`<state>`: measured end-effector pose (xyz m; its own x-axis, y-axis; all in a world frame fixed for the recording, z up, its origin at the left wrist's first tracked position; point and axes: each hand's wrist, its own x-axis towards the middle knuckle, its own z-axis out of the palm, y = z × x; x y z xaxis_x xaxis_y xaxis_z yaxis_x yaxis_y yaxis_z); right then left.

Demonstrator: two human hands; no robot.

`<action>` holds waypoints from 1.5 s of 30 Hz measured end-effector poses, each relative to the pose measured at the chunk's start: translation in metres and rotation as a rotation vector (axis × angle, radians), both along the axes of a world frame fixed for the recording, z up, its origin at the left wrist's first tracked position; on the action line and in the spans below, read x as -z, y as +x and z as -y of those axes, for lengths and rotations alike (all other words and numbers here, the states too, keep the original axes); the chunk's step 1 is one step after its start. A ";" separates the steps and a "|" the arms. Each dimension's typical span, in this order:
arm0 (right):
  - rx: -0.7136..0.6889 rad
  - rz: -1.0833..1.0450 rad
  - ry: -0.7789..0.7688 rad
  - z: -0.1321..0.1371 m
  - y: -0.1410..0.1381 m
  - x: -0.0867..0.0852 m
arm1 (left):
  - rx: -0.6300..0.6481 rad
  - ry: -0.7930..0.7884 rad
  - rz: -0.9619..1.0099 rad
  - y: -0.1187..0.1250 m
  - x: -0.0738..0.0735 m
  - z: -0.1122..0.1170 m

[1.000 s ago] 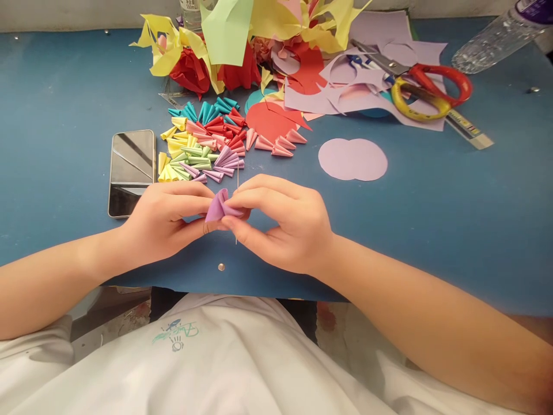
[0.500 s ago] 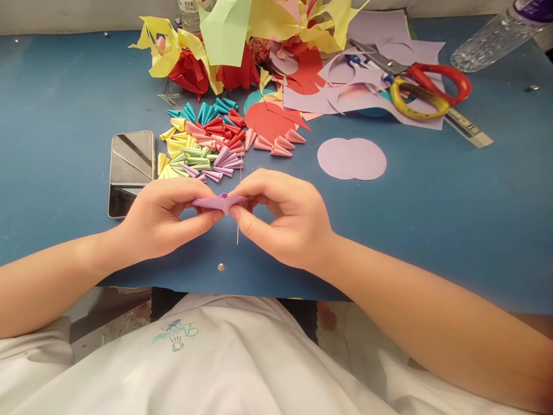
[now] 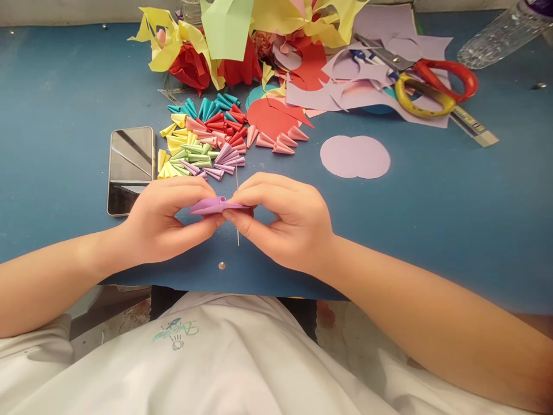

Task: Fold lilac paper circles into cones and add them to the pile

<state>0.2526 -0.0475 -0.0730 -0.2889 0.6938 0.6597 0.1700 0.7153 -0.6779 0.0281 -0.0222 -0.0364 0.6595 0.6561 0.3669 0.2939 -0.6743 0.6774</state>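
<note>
Between both hands is a purple paper piece [image 3: 207,206], partly rolled, with a small round opening at its middle. My left hand [image 3: 170,216] pinches its left side between thumb and fingers. On the other side, my right hand [image 3: 287,222] grips the right part, thumb tip in front. A thin white stick [image 3: 238,237] shows below the right thumb and again above the fingers; it seems to lie on the table behind them. Just beyond my fingers are several small rolled paper cones [image 3: 203,135] in teal, red, pink, yellow, green and purple.
A phone [image 3: 131,171] lies left of the cones. Right of my hands are overlapping light purple paper circles [image 3: 355,157]. Farther back are red-and-yellow-handled scissors [image 3: 425,95] on purple paper scraps [image 3: 341,95], a box cutter [image 3: 474,127], crumpled yellow paper [image 3: 162,49] and a plastic bottle [image 3: 496,43].
My right thumb and fingers have shifted slightly left along the purple paper, which has turned a little and shows more of its left flap. The view has moved slightly.
</note>
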 end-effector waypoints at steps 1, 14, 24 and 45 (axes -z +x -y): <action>0.000 0.005 -0.008 0.000 0.001 -0.001 | -0.004 -0.026 0.009 0.000 0.000 0.000; 0.071 -0.406 -0.516 0.000 -0.002 -0.007 | -0.311 -0.725 0.138 0.002 -0.002 0.007; -0.075 -0.611 -0.885 -0.007 -0.002 -0.009 | -0.264 -0.818 0.221 0.004 -0.001 0.006; -0.155 -0.685 -1.076 -0.003 -0.006 -0.007 | -0.284 -0.695 -0.010 0.003 -0.004 0.003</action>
<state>0.2466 -0.0442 -0.0655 -0.2397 0.9569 -0.1638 -0.4760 -0.2629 -0.8392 0.0315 -0.0256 -0.0324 0.4311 0.8802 -0.1986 0.4010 0.0103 0.9160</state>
